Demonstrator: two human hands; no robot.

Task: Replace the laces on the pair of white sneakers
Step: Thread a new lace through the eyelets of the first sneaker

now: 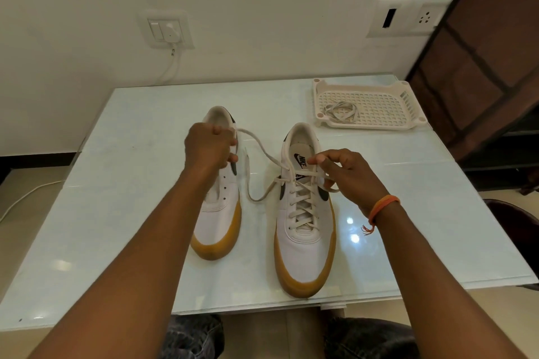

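Note:
Two white sneakers with tan soles stand toes toward me on the glass table [122,213]. The left sneaker [218,213] has bare eyelets and no lace. The right sneaker [306,230] is laced up its front with a cream lace [262,154]. My left hand [208,150] hovers above the left sneaker's heel and grips one long end of that lace, which runs across to the right sneaker's top eyelets. My right hand [347,175] pinches the other lace end at the right sneaker's tongue.
A white plastic tray [408,105] at the table's back right holds another coiled lace [341,112]. The wall behind carries a switch plate with a plugged charger [167,32] and a socket panel [408,17]. A dark chair [513,227] stands at the right.

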